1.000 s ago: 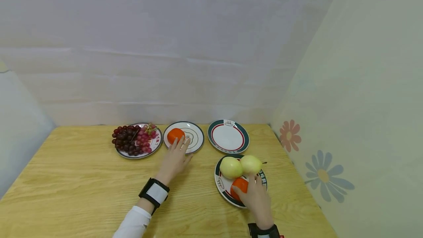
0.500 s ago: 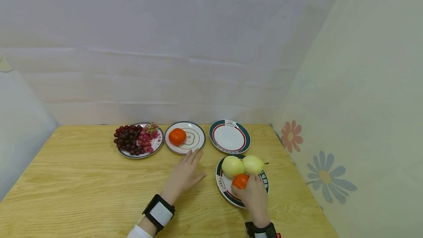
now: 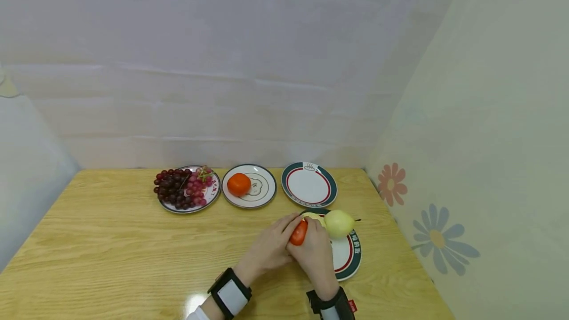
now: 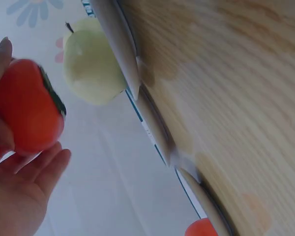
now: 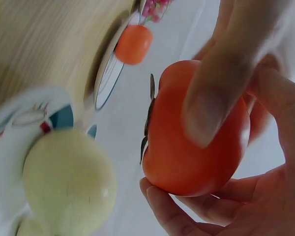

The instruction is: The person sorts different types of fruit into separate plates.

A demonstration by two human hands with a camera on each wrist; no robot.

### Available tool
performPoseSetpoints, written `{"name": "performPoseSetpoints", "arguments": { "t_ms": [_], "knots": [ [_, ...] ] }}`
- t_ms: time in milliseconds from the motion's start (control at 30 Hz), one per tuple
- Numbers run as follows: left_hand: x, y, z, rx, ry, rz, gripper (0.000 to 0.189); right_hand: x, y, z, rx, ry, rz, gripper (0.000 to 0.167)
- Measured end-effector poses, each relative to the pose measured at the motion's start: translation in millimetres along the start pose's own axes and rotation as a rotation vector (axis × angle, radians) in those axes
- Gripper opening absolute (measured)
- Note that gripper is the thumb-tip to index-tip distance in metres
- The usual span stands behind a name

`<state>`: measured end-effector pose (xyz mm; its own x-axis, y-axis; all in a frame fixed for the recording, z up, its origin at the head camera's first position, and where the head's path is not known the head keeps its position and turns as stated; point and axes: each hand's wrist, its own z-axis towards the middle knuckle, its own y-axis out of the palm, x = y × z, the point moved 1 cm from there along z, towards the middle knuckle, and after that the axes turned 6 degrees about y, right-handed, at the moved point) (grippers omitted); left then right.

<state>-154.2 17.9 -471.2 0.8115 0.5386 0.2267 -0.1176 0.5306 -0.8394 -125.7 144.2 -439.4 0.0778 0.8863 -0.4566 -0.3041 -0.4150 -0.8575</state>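
An orange-red persimmon [image 3: 299,233] with a dark green calyx is held between both hands, left of the front right plate [image 3: 354,262]. My left hand [image 3: 268,247] reaches it from the left; in the right wrist view a blurred thumb [image 5: 206,115] lies across the persimmon's side. My right hand [image 3: 316,252] grips the fruit from the other side, its fingers curled against it. The left wrist view shows the persimmon [image 4: 29,105] touching spread left fingers. Two pale yellow-green pears lie on the front plate, one pear [image 3: 339,223] in plain view, the other pear [image 3: 316,218] partly hidden behind the right hand.
Along the back stand a plate of dark and pink grapes [image 3: 182,188], a white plate [image 3: 264,189] bearing another persimmon [image 3: 239,184], and a green-rimmed plate [image 3: 308,185] with nothing on it. Walls rise behind and at both sides of the wooden table [image 3: 133,251].
My right hand took the persimmon from the front plate and carried it left. The left hand moved from near the white plate, right and towards me, and now holds the fruit too.
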Motion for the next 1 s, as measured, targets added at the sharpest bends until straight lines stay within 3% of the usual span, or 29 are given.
{"name": "performPoseSetpoints", "arguments": {
  "t_ms": [133, 267, 467, 533, 667, 767, 1000],
  "knots": [
    [-2.7, 5.3, -0.8, 0.056, 0.006, -0.008, 0.077, -4.1, 4.0, -1.6, -0.012, -0.037, -0.008, 0.066],
    [-14.6, 8.4, 0.4, 0.105, -0.022, -0.027, 0.072, -3.4, 3.7, -1.2, -0.031, -0.066, 0.01, 0.067],
    [-52.4, 14.1, 9.9, 0.202, -0.227, -0.028, 0.073, 9.1, -0.8, -0.5, -0.006, -0.053, 0.024, 0.068],
    [-66.8, 15.0, 14.7, 0.207, -0.292, 0.031, 0.073, 15.5, -2.3, 0.4, -0.018, -0.019, 0.016, 0.066],
    [-94.8, 15.5, 24.7, 0.165, -0.344, 0.238, 0.073, 27.0, -4.7, 2.7, -0.033, 0.037, 0.0, 0.064],
    [-112.7, 18.9, 28.1, 0.134, -0.359, 0.366, 0.075, 32.3, -5.3, 3.3, -0.008, 0.036, -0.007, 0.062],
    [-135.5, 34.0, 24.0, 0.097, -0.334, 0.503, 0.074, 38.6, -4.9, 2.1, 0.0, 0.035, 0.011, 0.061]
  ]
}}
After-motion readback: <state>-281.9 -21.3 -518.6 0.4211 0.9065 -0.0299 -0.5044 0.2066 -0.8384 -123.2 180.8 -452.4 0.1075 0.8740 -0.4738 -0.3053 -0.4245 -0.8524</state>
